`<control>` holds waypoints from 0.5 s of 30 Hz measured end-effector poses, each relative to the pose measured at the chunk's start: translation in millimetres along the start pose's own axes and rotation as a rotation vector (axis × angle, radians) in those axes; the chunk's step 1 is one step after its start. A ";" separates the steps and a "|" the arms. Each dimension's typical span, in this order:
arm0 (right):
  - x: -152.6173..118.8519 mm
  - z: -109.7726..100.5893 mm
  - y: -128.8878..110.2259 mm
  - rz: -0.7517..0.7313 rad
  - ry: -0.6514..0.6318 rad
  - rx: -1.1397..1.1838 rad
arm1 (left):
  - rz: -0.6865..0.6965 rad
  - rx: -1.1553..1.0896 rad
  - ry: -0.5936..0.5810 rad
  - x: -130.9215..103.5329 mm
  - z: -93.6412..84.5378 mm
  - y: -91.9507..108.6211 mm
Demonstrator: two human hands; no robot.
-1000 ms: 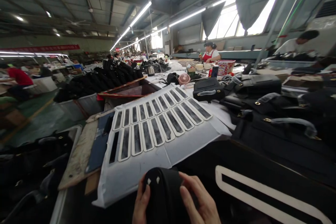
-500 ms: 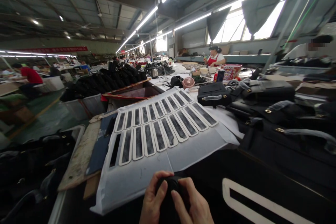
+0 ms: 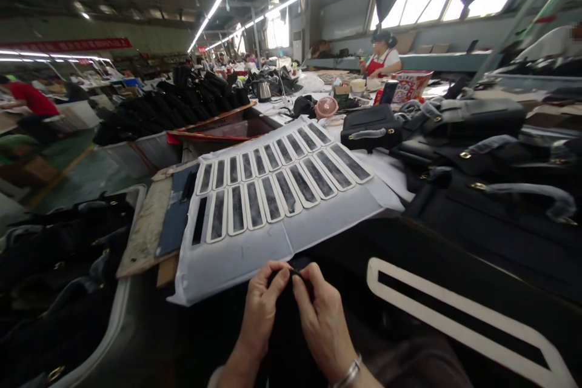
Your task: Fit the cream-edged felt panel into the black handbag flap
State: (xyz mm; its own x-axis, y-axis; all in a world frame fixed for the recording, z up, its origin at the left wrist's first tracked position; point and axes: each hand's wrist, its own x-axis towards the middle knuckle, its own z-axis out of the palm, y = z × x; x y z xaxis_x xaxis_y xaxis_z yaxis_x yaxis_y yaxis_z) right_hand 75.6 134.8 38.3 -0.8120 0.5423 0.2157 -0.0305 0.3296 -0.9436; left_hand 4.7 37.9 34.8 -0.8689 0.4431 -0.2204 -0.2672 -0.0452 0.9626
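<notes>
My left hand and my right hand are side by side at the lower middle, thumbs and fingertips pinched on the edge of a piece of black material. It is too dark to make out its full shape. A bracelet circles my right wrist. To the right of my hands, a long cream-coloured frame with a slot in it lies on a black surface. Just beyond my hands, a white sheet carries two rows of cream-bordered dark strips.
Black handbags with wrapped handles crowd the right side. A bin of black bags stands at the left, beside a worn board. Farther back are a pink fan, piled black goods and a person in a red apron.
Both hands have come closer together, pinching the black material's edge where they earlier cupped a rounded part of it. The view has tilted down a little, showing more of my forearms.
</notes>
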 end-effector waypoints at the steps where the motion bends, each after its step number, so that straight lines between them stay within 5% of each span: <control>1: 1.3 -1.5 -0.4 0.024 -0.015 0.005 | -0.025 -0.020 0.015 2.7 -1.8 -1.5; 5: -11.5 -25.1 14.2 0.130 -0.072 -0.077 | -0.112 -0.146 0.142 17.4 -18.1 -15.4; 9: -55.7 -64.9 55.9 0.362 -0.208 -0.182 | -0.108 -0.217 0.456 24.7 -39.9 -46.2; 12: -89.2 -79.1 89.2 0.561 -0.402 -0.034 | -0.104 -0.183 0.666 19.4 -51.7 -73.8; 15: -109.6 -75.2 110.2 0.702 -0.316 0.240 | -0.147 -0.117 0.791 6.7 -60.0 -93.9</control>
State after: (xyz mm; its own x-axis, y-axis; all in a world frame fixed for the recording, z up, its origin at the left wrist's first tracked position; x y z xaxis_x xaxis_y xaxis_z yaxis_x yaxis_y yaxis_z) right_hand 205.1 169.8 -70.5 -0.8138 0.3050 -0.4946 0.4527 -0.2009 -0.8687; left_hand -1.0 -8.7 -66.5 -0.8469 -0.3104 -0.4317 -0.4053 -0.1488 0.9020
